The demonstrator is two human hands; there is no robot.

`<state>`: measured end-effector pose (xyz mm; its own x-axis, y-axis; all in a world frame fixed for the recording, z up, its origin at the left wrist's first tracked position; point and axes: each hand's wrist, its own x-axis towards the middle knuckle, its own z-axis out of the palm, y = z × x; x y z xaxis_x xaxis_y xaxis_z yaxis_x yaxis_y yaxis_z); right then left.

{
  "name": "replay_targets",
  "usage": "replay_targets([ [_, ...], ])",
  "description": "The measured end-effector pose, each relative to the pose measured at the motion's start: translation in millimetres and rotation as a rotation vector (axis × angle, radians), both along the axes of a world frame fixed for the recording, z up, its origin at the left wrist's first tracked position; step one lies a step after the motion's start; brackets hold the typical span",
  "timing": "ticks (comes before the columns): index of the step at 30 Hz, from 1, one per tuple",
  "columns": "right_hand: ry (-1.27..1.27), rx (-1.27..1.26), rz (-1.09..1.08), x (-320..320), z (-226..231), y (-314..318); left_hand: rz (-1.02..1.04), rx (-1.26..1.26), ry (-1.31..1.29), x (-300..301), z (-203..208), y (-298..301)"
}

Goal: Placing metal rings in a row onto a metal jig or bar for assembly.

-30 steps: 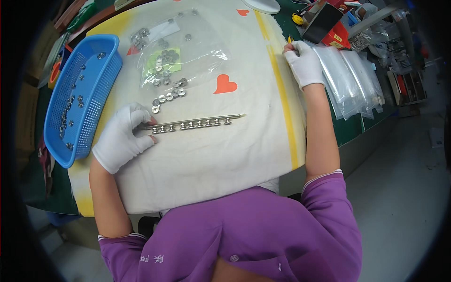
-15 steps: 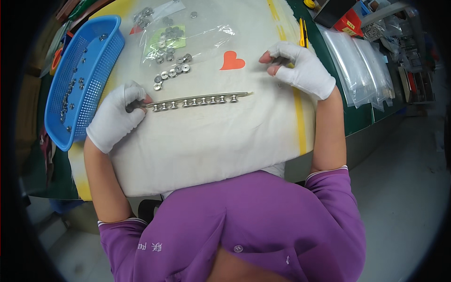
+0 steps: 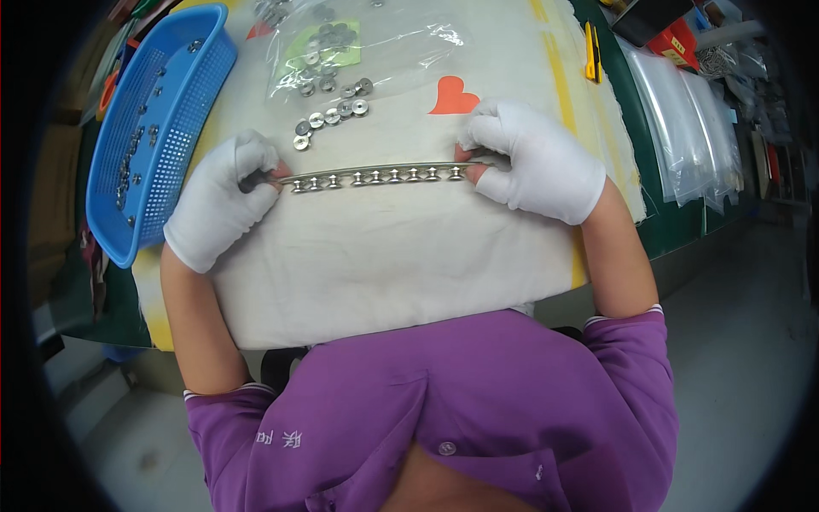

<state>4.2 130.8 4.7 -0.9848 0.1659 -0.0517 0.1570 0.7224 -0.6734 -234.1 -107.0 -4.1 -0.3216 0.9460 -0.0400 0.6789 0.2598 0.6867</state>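
A narrow metal strip (image 3: 386, 173) with several shiny spool-shaped studs along its lower side lies across the white cloth. Its left end is pinched in my left hand (image 3: 230, 194), which wears a white fingerless glove. At the strip's right end my right hand (image 3: 533, 162), gloved the same way, closes thumb and fingers on it. Just beyond the strip sit several round metal pieces (image 3: 331, 117) in a slanting row. A clear plastic bag (image 3: 401, 55) holding more of them lies farther back. An orange paper heart (image 3: 453, 96) is close to my right fingertips.
A blue mesh basket (image 3: 223, 64) with small metal parts stands at the left. A yellow utility knife (image 3: 592, 53) lies at the far right, beside stacked clear plastic bags (image 3: 682, 119). A red bin (image 3: 674, 43) is behind them. White cloth (image 3: 384, 264) covers the table.
My right hand has moved left and down and taken hold of the strip's right end. My left hand keeps its grip on the other end. The whole view has shifted slightly.
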Motion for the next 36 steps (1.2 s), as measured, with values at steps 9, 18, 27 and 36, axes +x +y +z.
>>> replay_targets([
  [9, 0.046, 0.053, 0.025, 0.1, -1.6, 2.8, -0.017, -0.02, 0.001, 1.1, 4.7, 2.1],
  [18, 0.067, 0.014, 0.02, -0.9, -1.7, 2.7, -0.023, 0.03, -0.008, 1.0, 2.7, 0.4],
  [27, 0.089, -0.067, 0.001, 0.9, -2.7, 1.4, -0.022, 0.037, -0.02, 2.2, 2.2, 1.6],
  [36, 0.082, 0.028, 0.011, 0.4, -1.7, 1.7, -0.029, 0.076, -0.026, 0.5, -3.4, -0.4],
])
